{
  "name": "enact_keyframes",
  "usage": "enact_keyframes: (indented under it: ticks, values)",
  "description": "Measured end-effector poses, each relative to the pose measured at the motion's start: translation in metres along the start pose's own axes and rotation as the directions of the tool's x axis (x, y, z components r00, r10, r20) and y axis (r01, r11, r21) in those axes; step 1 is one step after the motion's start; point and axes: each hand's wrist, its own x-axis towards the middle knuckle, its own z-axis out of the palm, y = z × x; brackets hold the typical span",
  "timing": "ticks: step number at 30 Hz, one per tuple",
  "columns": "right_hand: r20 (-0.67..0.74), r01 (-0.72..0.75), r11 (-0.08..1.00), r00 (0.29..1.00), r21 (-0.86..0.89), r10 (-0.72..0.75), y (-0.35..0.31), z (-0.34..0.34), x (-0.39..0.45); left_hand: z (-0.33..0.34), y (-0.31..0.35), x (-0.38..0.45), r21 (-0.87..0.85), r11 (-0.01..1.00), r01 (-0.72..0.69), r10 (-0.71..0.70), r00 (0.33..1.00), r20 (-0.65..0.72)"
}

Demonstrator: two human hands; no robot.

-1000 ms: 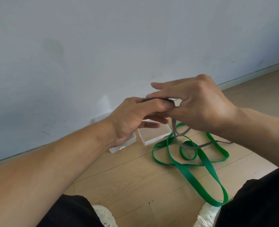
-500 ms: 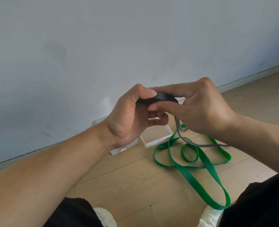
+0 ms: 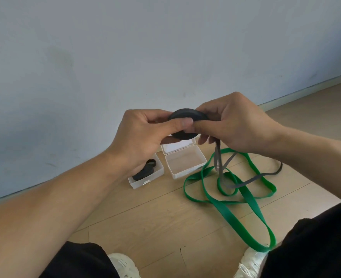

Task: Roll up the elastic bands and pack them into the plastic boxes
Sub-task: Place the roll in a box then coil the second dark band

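Black coil (image 3: 187, 117) grew thicker; grey tail (image 3: 251, 180) shortened.

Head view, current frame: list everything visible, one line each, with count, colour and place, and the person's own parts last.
grey band: 1, dark grey, partly rolled between both hands, tail trailing to the floor.
green band: 1, green, loose on the floor at right.
left box: 1, clear plastic, by the wall, holds a black roll.
right box: 1, clear plastic, lid open, nothing visible inside.
floor: wood, light brown.
wall: pale grey.
shoes: 2, white, bottom edge.
left hand: grips the roll.
right hand: pinches the roll.
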Motion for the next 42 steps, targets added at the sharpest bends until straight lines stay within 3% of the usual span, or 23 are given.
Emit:
enact_keyframes:
  ticks: [6, 15, 22, 26, 29, 31, 34, 37, 39, 42]
  values:
    - [-0.029, -0.078, 0.982, 0.996, 0.172, 0.085, 0.006, -0.007, 0.009, 0.001, 0.003, 0.007, -0.221, 0.960, 0.173, -0.182, 0.983, -0.024]
    - [-0.106, -0.124, 0.988, 0.985, 0.095, 0.134, 0.019, -0.023, 0.006, -0.003, -0.012, 0.006, 0.008, 0.955, 0.296, -0.296, 0.954, 0.034]
    - [0.045, -0.273, 0.886, 0.960, 0.374, 0.276, 0.020, 0.005, -0.004, 0.009, -0.009, 0.003, -0.230, 0.931, 0.282, -0.304, 0.950, -0.065]
    - [0.031, -0.246, 0.814, 0.962, 0.526, 0.270, 0.016, 0.012, -0.003, 0.015, -0.010, 0.005, -0.380, 0.890, 0.251, -0.304, 0.949, -0.085]
    - [-0.022, -0.201, 0.831, 0.968, 0.519, 0.248, 0.016, 0.015, -0.001, 0.017, -0.011, 0.004, -0.472, 0.839, 0.269, -0.324, 0.946, -0.037]
    - [-0.071, -0.182, 0.873, 0.969, 0.453, 0.239, 0.016, 0.015, -0.001, 0.014, -0.010, 0.005, -0.413, 0.859, 0.301, -0.324, 0.946, 0.016]
    - [-0.076, -0.163, 0.978, 0.982, 0.127, 0.174, 0.012, 0.008, 0.001, 0.001, -0.009, 0.010, 0.044, 0.975, 0.219, -0.218, 0.976, -0.016]
    - [-0.004, -0.129, 0.990, 0.992, -0.061, 0.129, 0.005, 0.004, 0.001, -0.003, -0.007, 0.007, 0.333, 0.940, 0.073, -0.093, 0.995, 0.043]
    - [0.017, -0.111, 0.988, 0.993, -0.107, 0.113, 0.003, 0.002, 0.000, 0.000, -0.007, 0.004, 0.333, 0.942, 0.038, -0.072, 0.993, 0.093]
    - [-0.007, -0.100, 0.994, 0.995, -0.034, 0.100, 0.003, 0.001, -0.002, 0.002, -0.010, 0.006, 0.176, 0.981, 0.080, -0.090, 0.995, 0.050]
